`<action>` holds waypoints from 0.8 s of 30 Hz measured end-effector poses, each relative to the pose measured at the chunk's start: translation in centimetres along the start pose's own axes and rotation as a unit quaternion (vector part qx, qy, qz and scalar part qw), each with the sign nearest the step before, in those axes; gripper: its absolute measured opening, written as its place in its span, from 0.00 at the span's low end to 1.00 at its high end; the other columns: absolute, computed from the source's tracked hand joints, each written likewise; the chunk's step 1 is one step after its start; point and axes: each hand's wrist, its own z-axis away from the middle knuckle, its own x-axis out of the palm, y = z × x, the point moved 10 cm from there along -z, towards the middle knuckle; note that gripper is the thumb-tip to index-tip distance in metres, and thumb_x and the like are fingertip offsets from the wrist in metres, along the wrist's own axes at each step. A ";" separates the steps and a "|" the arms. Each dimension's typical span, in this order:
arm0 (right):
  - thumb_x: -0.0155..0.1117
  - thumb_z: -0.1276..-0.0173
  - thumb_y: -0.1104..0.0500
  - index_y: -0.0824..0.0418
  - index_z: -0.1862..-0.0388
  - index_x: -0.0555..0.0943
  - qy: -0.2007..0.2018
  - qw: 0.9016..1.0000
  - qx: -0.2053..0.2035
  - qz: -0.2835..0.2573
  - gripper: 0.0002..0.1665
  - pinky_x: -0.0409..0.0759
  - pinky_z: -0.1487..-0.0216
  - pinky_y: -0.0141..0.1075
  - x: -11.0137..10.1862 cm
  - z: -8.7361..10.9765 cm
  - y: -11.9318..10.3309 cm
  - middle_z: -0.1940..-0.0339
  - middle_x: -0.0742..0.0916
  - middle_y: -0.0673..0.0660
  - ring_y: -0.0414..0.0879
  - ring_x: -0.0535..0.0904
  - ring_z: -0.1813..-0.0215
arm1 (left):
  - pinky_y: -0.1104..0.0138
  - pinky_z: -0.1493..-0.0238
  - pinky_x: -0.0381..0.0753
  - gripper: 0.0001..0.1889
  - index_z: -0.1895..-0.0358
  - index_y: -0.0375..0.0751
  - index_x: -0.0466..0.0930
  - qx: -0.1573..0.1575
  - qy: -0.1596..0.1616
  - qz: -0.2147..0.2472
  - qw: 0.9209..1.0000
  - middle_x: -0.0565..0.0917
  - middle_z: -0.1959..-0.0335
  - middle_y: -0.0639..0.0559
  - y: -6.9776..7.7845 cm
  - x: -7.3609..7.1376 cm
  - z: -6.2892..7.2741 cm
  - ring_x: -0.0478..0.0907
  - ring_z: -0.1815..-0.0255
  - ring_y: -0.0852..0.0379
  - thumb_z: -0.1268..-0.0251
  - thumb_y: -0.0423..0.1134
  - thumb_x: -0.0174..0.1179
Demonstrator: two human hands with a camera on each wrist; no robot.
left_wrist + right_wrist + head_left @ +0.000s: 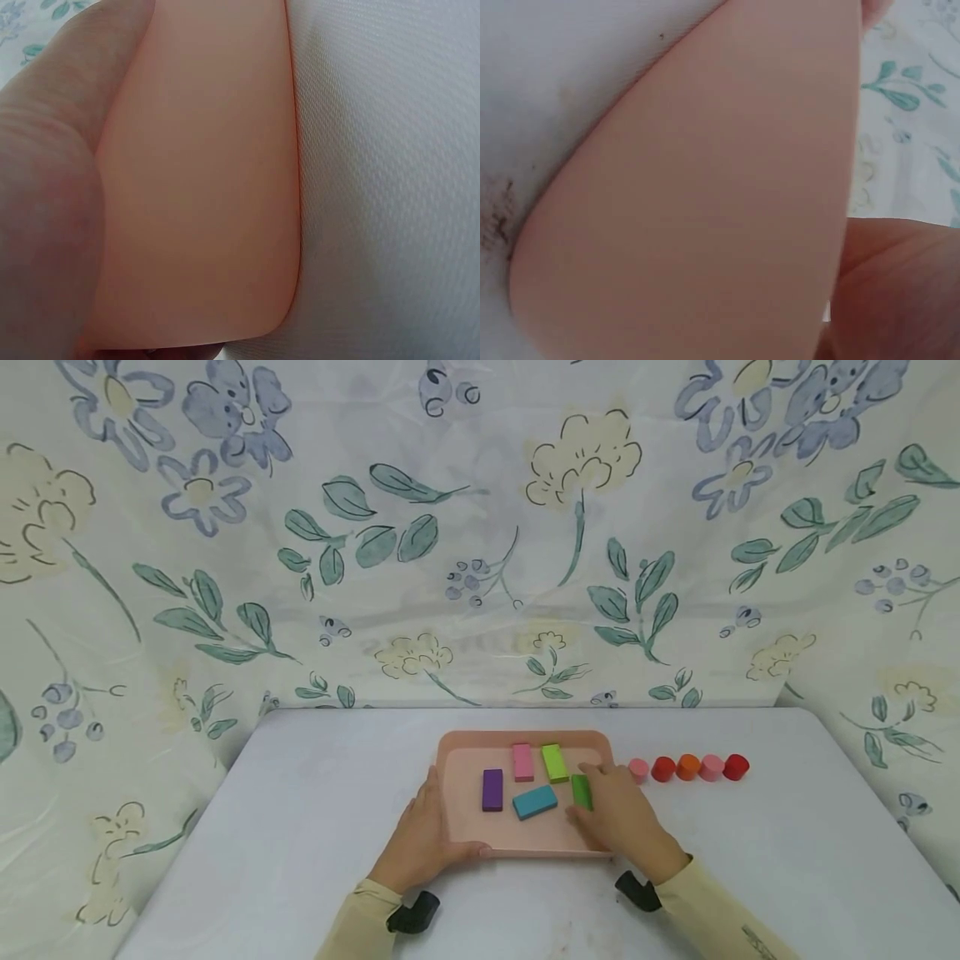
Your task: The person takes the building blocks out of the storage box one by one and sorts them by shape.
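A shallow pink tray (462, 777) lies on the white table in the head view. My left hand (422, 842) holds its near left corner, thumb along the front rim and fingers against the left side. Over the tray's right side, my right hand (624, 814) pinches a green block (581, 792) between thumb and fingers, partly covering it. Left of that block are a blue block (535, 802), a lime block (555, 763), a pink block (522, 762) and a purple block (492, 790). Both wrist views show mostly the tray's outer wall (202, 180); the blocks are hidden there.
Right of the tray, several small cylinders stand in a row: among them a red cylinder (663, 769), an orange cylinder (688, 767) and a pink cylinder (712, 767). A flower-patterned cloth (480, 610) hangs behind the white table (300, 827). Dark specks mark the tabletop (499, 217).
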 end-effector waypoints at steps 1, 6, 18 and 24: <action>0.77 0.40 0.49 0.67 0.30 0.72 -0.004 1.000 0.001 0.008 0.44 0.86 0.52 0.46 0.1 0.0 -0.1 0.48 0.83 0.65 0.55 0.75 0.52 | 0.41 0.27 0.59 0.75 0.20 0.29 0.36 0.000 0.000 0.001 1.000 0.51 0.20 0.33 0.0 0.0 0.0 0.57 0.24 0.33 0.61 0.66 0.77; 0.79 0.42 0.49 0.70 0.33 0.73 -0.019 0.998 -0.011 0.055 0.44 0.85 0.55 0.43 0.5 -0.2 -0.4 0.52 0.82 0.64 0.54 0.73 0.55 | 0.40 0.27 0.59 0.75 0.20 0.29 0.36 -0.002 0.000 0.002 1.000 0.51 0.20 0.33 -0.1 0.0 0.0 0.57 0.24 0.34 0.61 0.66 0.78; 0.79 0.42 0.52 0.72 0.41 0.77 -0.042 0.994 -0.032 0.096 0.37 0.84 0.55 0.42 0.3 -0.3 -1.3 0.59 0.81 0.61 0.51 0.73 0.58 | 0.41 0.26 0.58 0.74 0.20 0.30 0.36 0.001 -0.003 -0.003 1.000 0.50 0.20 0.34 0.0 0.1 -0.1 0.56 0.23 0.35 0.60 0.66 0.77; 0.80 0.44 0.54 0.72 0.44 0.78 -0.032 0.994 -0.047 0.094 0.35 0.82 0.60 0.39 0.3 -0.4 -1.4 0.63 0.80 0.59 0.50 0.72 0.60 | 0.41 0.27 0.59 0.74 0.20 0.29 0.36 0.004 -0.004 -0.003 1.000 0.51 0.20 0.34 0.0 0.1 0.0 0.56 0.23 0.34 0.59 0.65 0.77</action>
